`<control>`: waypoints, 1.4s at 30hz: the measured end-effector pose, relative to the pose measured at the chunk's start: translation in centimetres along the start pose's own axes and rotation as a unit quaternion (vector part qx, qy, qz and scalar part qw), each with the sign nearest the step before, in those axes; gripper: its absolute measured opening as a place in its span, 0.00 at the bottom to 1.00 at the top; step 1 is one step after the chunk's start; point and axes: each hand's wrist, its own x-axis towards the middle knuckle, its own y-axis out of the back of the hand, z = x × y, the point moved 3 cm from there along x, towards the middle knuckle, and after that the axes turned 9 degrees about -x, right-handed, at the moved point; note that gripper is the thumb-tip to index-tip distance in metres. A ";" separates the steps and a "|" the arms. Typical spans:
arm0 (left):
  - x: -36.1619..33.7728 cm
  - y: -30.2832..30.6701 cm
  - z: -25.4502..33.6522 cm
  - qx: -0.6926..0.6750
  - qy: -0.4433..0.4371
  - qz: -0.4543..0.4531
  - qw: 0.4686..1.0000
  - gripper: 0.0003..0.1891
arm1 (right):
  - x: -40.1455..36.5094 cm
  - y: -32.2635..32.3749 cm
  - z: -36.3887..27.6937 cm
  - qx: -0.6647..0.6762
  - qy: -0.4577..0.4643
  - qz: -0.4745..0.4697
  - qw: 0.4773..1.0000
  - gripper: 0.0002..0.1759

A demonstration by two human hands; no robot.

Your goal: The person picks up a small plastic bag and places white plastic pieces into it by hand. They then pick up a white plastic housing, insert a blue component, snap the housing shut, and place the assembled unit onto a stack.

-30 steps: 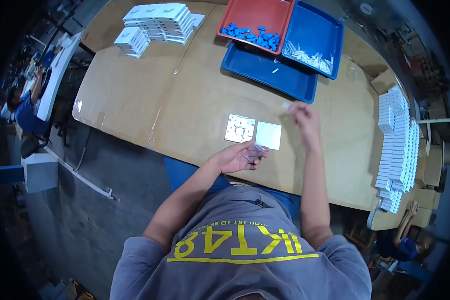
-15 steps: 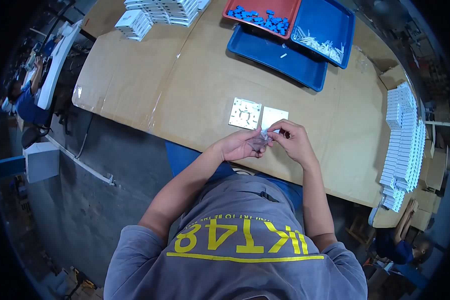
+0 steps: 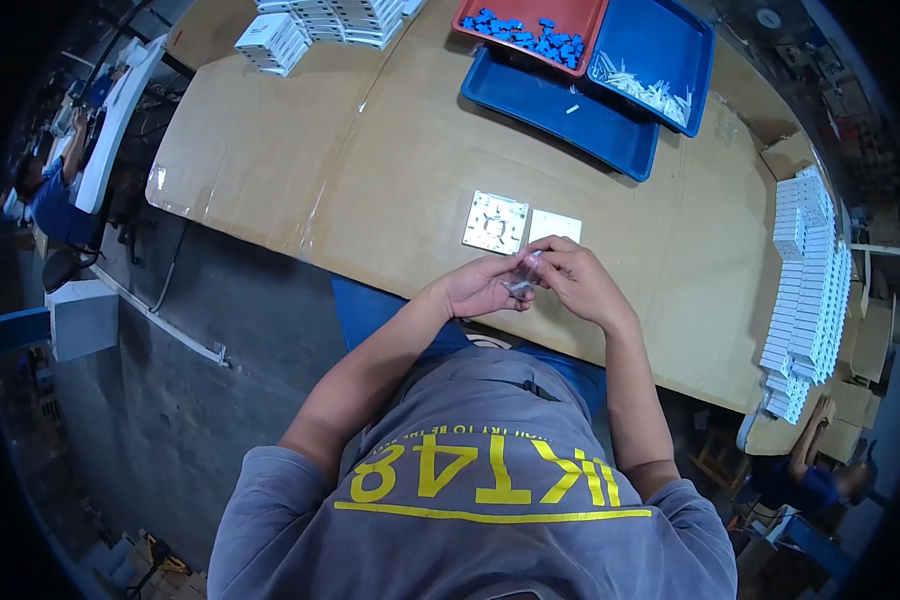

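Between my two hands, just over the table's near edge, is a small clear plastic bag. My left hand holds it from below, its fingers curled round the bag. My right hand pinches the bag's upper part with thumb and fingertips. What the bag contains is too small to make out. Beyond my hands lie two square white pieces side by side: a plate with cut-outs and small fittings on the left, and a plain white plate on the right, partly covered by my right hand.
At the back, a red tray holds blue parts and a blue tray holds white pegs. A lower blue tray sits before them. White stacks stand far left, more stacks at right. Co-workers sit at both sides.
My right hand's fingers have shifted slightly left over the bag, closer to my left hand. The view has moved a little; the plates and trays stay in place.
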 end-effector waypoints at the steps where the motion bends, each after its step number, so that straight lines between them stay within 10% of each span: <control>1: 0.0 0.2 0.0 0.000 -0.001 -0.002 1.000 0.20 | 0.0 0.0 -0.1 -0.022 0.008 0.003 1.000 0.17; 18: -0.2 -0.5 0.2 -0.016 0.005 -0.012 1.000 0.17 | 0.2 -0.2 -0.5 0.129 -0.076 -0.051 0.988 0.22; 27: -0.2 0.1 -0.1 0.002 -0.006 -0.006 1.000 0.21 | 0.8 0.0 -1.0 0.021 0.033 -0.038 0.999 0.20; 42: 0.1 -0.6 0.4 -0.029 0.045 -0.001 0.999 0.33 | 18.9 21.4 7.6 -0.264 -0.063 0.402 0.874 0.10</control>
